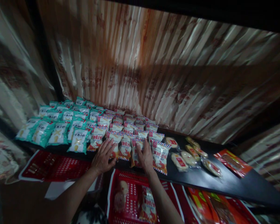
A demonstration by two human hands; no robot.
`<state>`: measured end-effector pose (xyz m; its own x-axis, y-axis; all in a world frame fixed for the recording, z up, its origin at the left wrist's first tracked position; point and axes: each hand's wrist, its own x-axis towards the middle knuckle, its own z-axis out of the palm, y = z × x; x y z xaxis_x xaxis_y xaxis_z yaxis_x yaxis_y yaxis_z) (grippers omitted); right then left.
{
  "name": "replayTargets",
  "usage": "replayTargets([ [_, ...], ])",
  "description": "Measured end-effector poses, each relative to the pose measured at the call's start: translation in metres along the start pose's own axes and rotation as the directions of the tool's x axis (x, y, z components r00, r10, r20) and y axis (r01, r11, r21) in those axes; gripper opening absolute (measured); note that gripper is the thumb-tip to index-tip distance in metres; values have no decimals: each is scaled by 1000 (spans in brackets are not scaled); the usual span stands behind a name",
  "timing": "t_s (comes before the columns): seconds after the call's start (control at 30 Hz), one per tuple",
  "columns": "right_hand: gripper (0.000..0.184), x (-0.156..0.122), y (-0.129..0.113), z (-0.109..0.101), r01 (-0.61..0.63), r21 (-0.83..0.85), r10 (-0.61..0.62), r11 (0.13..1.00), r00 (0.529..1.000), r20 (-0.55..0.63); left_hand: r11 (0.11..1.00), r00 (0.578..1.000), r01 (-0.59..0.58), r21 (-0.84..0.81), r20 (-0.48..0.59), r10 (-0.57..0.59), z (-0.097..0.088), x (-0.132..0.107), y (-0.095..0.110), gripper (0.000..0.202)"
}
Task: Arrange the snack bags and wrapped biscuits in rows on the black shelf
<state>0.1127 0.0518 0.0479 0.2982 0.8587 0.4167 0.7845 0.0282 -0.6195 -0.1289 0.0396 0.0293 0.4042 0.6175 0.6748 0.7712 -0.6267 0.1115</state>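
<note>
My left hand (104,156) lies with fingers stretched out on a white and orange snack bag (114,137) in the front row on the shelf. My right hand (145,157) touches the front of another snack bag (134,158), its thumb apart from its fingers. Just right of it leans a snack bag (160,155) with red lettering and a striped top edge. Several more bags of this kind stand in rows behind both hands. To their left, teal snack bags (78,140) are lined up in rows.
Flat packaged foods (188,158) and an orange packet (233,161) lie on the dark shelf (252,189) to the right. Below are a red basket (130,189) holding a snack bag, another red basket (70,168) and orange packets (214,205). Corrugated sheeting (135,62) rises behind.
</note>
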Motion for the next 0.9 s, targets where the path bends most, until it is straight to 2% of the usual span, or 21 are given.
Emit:
replayTargets([
  [0.43, 76, 4, -3, -2, 13, -45, -12, 999, 999, 34, 1000, 1000, 18, -18, -20, -19, 2, -3, -2, 61],
  [0.6, 72, 6, -3, -3, 59, -64, -56, 996, 997, 46, 998, 998, 53, -46, -14, -54, 2, -5, -2, 59],
  [0.9, 76, 9, 0, -5, 43, -57, -38, 997, 996, 84, 997, 997, 63, -31, -30, -64, 5, -6, 1, 58],
])
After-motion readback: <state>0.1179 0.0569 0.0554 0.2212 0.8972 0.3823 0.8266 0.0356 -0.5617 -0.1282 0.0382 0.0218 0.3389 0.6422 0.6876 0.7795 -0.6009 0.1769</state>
